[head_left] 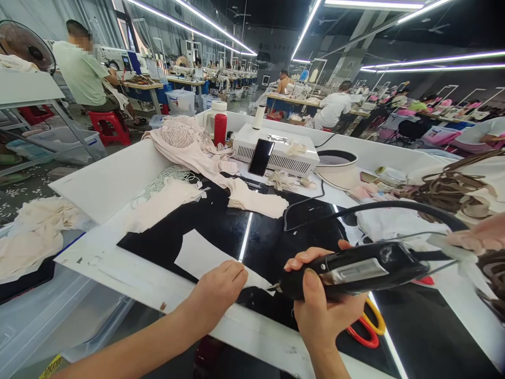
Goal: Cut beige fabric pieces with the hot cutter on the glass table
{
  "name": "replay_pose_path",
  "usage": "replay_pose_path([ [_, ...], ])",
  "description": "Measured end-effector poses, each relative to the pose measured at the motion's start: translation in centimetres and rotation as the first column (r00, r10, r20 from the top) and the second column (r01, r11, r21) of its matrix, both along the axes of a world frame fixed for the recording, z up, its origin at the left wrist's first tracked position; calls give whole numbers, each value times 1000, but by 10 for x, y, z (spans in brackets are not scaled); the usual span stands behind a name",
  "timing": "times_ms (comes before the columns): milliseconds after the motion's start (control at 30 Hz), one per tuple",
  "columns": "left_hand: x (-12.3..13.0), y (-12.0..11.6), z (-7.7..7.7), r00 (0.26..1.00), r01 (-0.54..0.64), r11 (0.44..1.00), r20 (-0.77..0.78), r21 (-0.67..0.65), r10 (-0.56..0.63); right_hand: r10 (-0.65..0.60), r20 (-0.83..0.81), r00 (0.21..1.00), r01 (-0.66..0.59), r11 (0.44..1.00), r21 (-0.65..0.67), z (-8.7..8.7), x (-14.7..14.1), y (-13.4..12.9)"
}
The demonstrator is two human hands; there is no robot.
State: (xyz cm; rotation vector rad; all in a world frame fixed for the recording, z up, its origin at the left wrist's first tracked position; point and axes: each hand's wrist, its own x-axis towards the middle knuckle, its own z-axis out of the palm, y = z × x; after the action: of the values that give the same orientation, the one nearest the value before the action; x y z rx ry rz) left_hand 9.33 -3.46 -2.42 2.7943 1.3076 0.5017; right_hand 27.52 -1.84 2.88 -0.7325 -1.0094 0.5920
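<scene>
My right hand (321, 310) is wrapped round a black corded hand tool (355, 271), thumb along its near side. The tool's pointed metal tip (273, 287) is at the right end of a pale, flat fabric piece (209, 258); whether it touches is too small to tell. My left hand (224, 284) rests on that piece with its fingers curled and pressed together, just left of the tip. Under the fabric lies a glossy black board (158, 252). Scissors with red and yellow handles (374, 321) lie partly hidden behind my right hand.
Cream fabric stacks (258, 199) lie farther back, near a phone (261, 157) leaning on a vented white box (276, 147). A black cable (394, 205) arches right. Another person's hand (481, 234) blurs at the right edge. Plastic bins (51, 316) stand at left.
</scene>
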Motion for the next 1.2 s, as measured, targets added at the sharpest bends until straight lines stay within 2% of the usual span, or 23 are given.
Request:
replay_pose_path([
  [333,11,0,-9,999,-6,989,-34,151,11,23,-10,1000,-23,1000,4,-3,-4,-9],
  [633,13,-10,-22,999,27,988,-41,152,-21,81,-30,996,-82,996,-28,-1,-2,-7],
  [767,12,-10,-22,999,38,990,-28,133,-34,82,-45,996,-81,996,22,1,-2,6],
  [900,12,-10,-20,999,47,993,12,110,-49,81,-56,995,-80,997,16,1,-6,19],
  [1200,14,-7,-21,998,52,989,22,139,-56,91,-39,995,-92,996,-21,-4,-13,23],
])
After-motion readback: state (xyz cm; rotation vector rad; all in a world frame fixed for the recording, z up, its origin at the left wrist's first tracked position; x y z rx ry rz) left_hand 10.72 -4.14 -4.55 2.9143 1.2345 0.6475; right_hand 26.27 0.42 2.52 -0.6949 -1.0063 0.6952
